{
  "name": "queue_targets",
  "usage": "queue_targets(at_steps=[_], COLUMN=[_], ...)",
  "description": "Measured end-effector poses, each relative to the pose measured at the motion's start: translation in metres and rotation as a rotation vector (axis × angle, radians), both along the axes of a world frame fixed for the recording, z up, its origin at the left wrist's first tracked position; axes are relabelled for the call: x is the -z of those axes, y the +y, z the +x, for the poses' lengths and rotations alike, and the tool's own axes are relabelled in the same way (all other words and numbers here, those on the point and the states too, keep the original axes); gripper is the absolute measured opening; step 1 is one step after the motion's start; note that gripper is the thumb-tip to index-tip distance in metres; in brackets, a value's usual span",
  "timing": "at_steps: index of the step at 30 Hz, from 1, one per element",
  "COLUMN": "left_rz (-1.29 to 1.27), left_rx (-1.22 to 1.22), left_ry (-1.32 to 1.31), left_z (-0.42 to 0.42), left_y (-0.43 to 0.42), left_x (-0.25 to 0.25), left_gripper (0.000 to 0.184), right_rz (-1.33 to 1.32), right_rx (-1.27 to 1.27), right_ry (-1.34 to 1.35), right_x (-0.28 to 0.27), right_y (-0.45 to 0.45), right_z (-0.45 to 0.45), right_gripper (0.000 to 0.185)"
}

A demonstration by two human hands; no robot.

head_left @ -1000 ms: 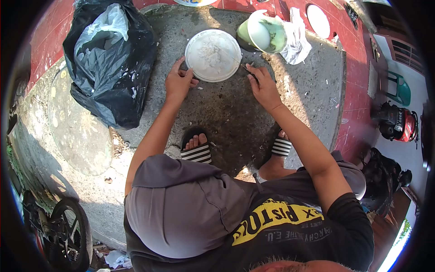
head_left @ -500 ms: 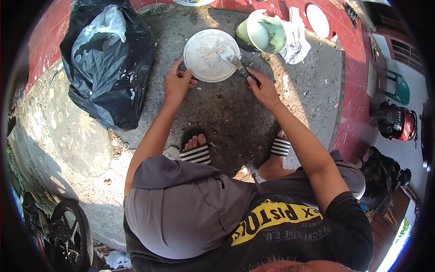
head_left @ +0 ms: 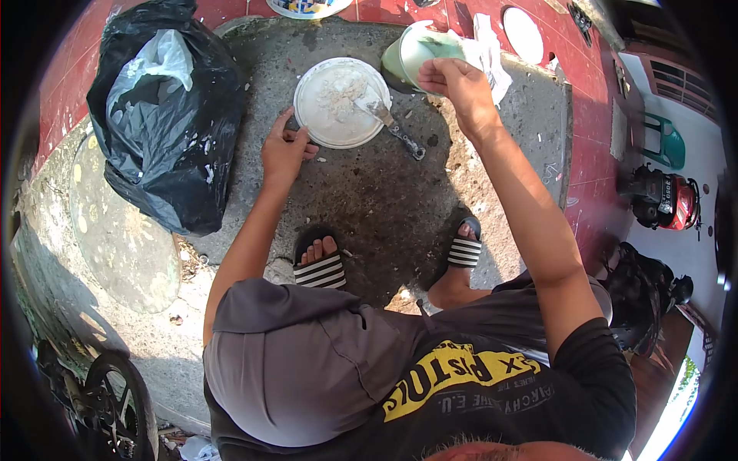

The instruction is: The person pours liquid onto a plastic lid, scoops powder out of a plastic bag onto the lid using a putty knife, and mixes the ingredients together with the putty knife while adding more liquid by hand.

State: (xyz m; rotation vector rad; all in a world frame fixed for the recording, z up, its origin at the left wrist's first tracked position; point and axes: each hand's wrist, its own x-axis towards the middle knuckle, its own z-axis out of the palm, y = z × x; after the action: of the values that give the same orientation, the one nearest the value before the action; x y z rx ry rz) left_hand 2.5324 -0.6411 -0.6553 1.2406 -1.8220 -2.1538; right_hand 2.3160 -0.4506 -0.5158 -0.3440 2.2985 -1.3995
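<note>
A round white lid (head_left: 323, 127) lies on the concrete with crumbly whitish paste (head_left: 344, 94) on it. A putty knife (head_left: 396, 132) rests with its blade on the paste and its handle out past the rim. My left hand (head_left: 284, 156) is at the lid's left edge, its fingers loosely bent and apart, the index finger close to the rim. My right hand (head_left: 465, 88) is raised over the near side of a pale green bucket (head_left: 393, 60), fingers bent and nothing visible in them. It hides part of the bucket.
A black plastic bag (head_left: 173, 146) with a white bag in it stands at left. A white cloth (head_left: 492, 58) and a white disc (head_left: 523, 35) lie beyond the bucket. A patterned dish (head_left: 307, 8) is at the top. Striped sandals (head_left: 319, 270) are on my feet.
My right hand has let go of the putty knife, leaving it on the lid, and has moved up and right to the bucket. My left hand stays by the lid.
</note>
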Motion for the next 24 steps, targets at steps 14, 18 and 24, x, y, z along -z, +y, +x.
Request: queue_targets(at_steps=[14,18,24], left_rz=[-0.014,-0.007,-0.013], left_rx=[0.004,0.000,-0.003], left_ry=[-0.028,-0.021,-0.023], left_z=[0.001,0.002,0.002], left_y=[-0.002,-0.002,-0.001], left_x=[-0.004,-0.003,-0.003], left_gripper=[0.055,0.054,0.054], right_rz=[0.021,-0.251,-0.338], right_rx=[0.361,0.394,0.031], right_ry=[-0.586,-0.833,-1.060], right_x=[0.100,0.081,0.015], right_y=[-0.028,-0.025,-0.016], right_z=[-0.094,-0.095,-0.075], right_gripper=[0.030,0.020,0.011])
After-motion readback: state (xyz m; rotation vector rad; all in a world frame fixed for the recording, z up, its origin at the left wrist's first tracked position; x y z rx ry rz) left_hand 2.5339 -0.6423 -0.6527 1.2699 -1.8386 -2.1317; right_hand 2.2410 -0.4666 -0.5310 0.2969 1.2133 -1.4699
